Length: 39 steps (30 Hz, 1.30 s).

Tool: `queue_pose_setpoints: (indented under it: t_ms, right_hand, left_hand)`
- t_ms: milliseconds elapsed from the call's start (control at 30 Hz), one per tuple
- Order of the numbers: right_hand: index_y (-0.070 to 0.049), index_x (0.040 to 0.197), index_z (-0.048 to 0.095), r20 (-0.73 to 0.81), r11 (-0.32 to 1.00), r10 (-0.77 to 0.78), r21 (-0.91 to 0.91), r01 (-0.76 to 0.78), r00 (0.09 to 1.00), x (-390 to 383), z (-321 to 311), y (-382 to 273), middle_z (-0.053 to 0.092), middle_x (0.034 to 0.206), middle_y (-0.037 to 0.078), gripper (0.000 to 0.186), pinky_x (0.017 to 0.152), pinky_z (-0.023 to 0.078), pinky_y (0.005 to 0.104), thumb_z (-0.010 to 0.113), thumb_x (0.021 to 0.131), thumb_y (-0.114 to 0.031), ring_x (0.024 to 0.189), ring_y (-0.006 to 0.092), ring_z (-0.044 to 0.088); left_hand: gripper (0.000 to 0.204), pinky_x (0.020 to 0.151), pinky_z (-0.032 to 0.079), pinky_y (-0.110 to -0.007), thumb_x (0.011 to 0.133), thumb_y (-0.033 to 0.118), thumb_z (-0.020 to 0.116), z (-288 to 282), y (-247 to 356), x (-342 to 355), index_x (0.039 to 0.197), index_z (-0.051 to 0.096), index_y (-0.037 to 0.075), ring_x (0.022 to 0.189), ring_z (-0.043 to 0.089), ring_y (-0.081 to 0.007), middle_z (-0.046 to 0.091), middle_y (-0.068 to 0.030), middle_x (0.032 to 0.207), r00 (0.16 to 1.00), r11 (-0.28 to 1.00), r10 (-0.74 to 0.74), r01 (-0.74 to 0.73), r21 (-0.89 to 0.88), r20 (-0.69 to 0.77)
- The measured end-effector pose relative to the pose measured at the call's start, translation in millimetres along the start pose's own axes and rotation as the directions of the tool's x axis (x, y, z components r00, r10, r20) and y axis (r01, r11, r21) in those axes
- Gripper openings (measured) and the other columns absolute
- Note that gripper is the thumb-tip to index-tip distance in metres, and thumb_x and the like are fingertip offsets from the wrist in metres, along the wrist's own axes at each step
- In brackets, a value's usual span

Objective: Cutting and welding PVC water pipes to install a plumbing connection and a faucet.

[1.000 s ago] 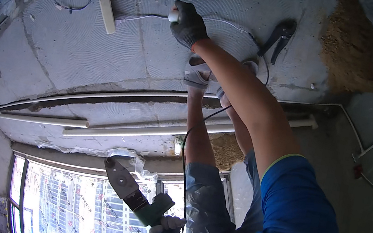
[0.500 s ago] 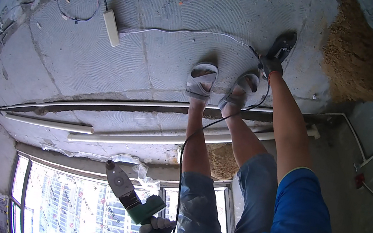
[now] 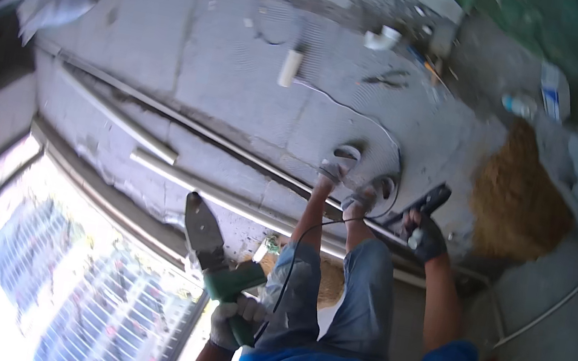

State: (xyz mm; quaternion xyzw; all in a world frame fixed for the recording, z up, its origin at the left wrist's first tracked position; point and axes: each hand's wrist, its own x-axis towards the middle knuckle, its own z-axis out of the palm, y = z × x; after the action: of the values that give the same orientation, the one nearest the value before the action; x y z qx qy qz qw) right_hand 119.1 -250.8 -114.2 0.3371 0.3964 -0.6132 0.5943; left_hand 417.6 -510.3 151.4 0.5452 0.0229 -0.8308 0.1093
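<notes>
In my left hand (image 3: 235, 321), gloved in pale grey, is a green-handled pipe welder (image 3: 234, 282). Its flat grey metal heating plate (image 3: 204, 231) points away from me, up and to the left. My right hand (image 3: 426, 238), in a dark glove with bare fingertips, is closed around a long black thing (image 3: 429, 202) whose kind I cannot make out. It is held by my right leg. A black cord (image 3: 291, 257) runs from the welder's handle across my legs toward the right, near a white cable (image 3: 382, 126) on the floor.
The white cable leads to a white power strip (image 3: 290, 68). Pliers (image 3: 390, 79) and a white pipe elbow (image 3: 383, 39) lie beyond it. White pipes (image 3: 224, 204) stretch along the floor groove. A sand heap (image 3: 519, 200) is at right, a bright window (image 3: 82, 276) at lower left.
My right hand has brought the black thing up from the floor and back toward my body. The welder stays in my left hand. My view has turned, showing more of the far floor.
</notes>
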Motion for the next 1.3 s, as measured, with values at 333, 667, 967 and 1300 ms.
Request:
queue_pose_setpoints:
  t_ms: [333, 667, 967, 1300]
  right_hand:
    - [-0.004, 0.135, 0.055, 0.394, 0.550, 0.643, -0.835, -0.037, 0.657, -229.3, 338.7, 85.0, 0.061, 0.126, 0.011, 0.056, 0.082, 0.049, 0.0287, 0.073, 0.083, -0.010, 0.098, 0.0105, 0.058]
    - [0.000, 0.127, 0.061, 0.024, -0.095, 0.878, -0.970, 0.223, 0.479, -252.3, 558.5, 75.9, 0.068, 0.097, 0.005, 0.048, 0.081, 0.053, 0.0308, 0.071, 0.083, -0.015, 0.090, 0.0163, 0.065]
    - [0.001, 0.112, 0.066, 0.013, -0.177, 0.632, -0.971, 0.161, 0.775, -198.0, 686.6, 9.1, 0.067, 0.090, 0.007, 0.034, 0.075, 0.054, 0.0318, 0.071, 0.081, -0.012, 0.081, 0.0170, 0.064]
    - [-0.001, 0.093, 0.060, 0.749, 0.302, 0.081, -0.647, 0.700, 0.657, -230.4, 945.4, -24.0, 0.056, 0.079, 0.005, 0.040, 0.053, 0.050, 0.0258, 0.079, 0.079, -0.034, 0.058, 0.0148, 0.058]
  left_hand:
    - [0.022, 0.086, 0.044, -0.048, 0.083, 0.026, 0.062, 133.4, 60.8, -232.2, 0.072, 0.049, 0.012, 0.077, 0.049, -0.0228, 0.048, -0.0027, 0.070, 0.670, 0.834, 0.544, -0.366, -0.413, 0.506]
    - [0.026, 0.086, 0.043, -0.040, 0.086, 0.014, 0.061, 84.5, 272.4, -422.0, 0.072, 0.039, 0.016, 0.071, 0.046, -0.0147, 0.040, 0.0023, 0.071, -0.039, 0.238, 0.947, -0.582, -0.777, 0.319]
    - [0.022, 0.085, 0.043, -0.036, 0.079, 0.002, 0.063, -11.0, 444.9, -558.1, 0.078, 0.043, 0.013, 0.074, 0.048, -0.0143, 0.041, 0.0017, 0.075, -0.410, -0.170, 0.912, -0.404, -0.899, 0.012]
    - [0.015, 0.082, 0.048, -0.039, 0.076, 0.000, 0.059, -94.1, 576.2, -500.0, 0.084, 0.047, 0.006, 0.080, 0.054, -0.0190, 0.051, -0.0027, 0.079, -0.278, -0.486, 0.874, -0.479, -0.731, -0.399]
